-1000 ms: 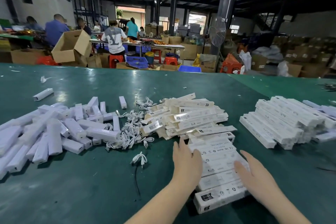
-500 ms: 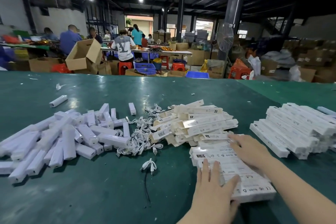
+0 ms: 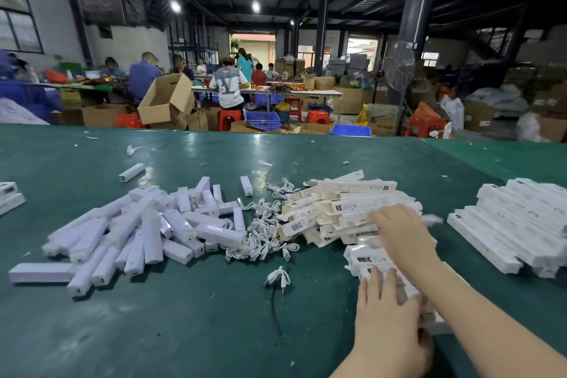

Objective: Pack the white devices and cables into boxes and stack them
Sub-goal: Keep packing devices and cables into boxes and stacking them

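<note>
1. The left hand (image 3: pixel 387 321) lies flat, fingers straight and slightly spread, pressing on the near end of a row of packed boxes (image 3: pixel 366 262) on the green table (image 3: pixel 184 331).
2. The right hand (image 3: pixel 399 232) reaches across the far end of that row; its fingers are hidden behind its back, so I cannot tell its grip.
3. One coiled cable (image 3: pixel 277 277) lies alone left of the row, beside a thin black cord (image 3: pixel 276 313).
4. Further back sits a heap of empty boxes (image 3: pixel 343 209), touching a tangle of cables (image 3: pixel 260 233).
5. Left of these sprawls a pile of white devices (image 3: pixel 147 233).
6. At right stands a stack of packed boxes (image 3: pixel 518 224).
7. Beyond the table, people work at benches among cartons (image 3: pixel 165 100) and red stools (image 3: pixel 230 118).
</note>
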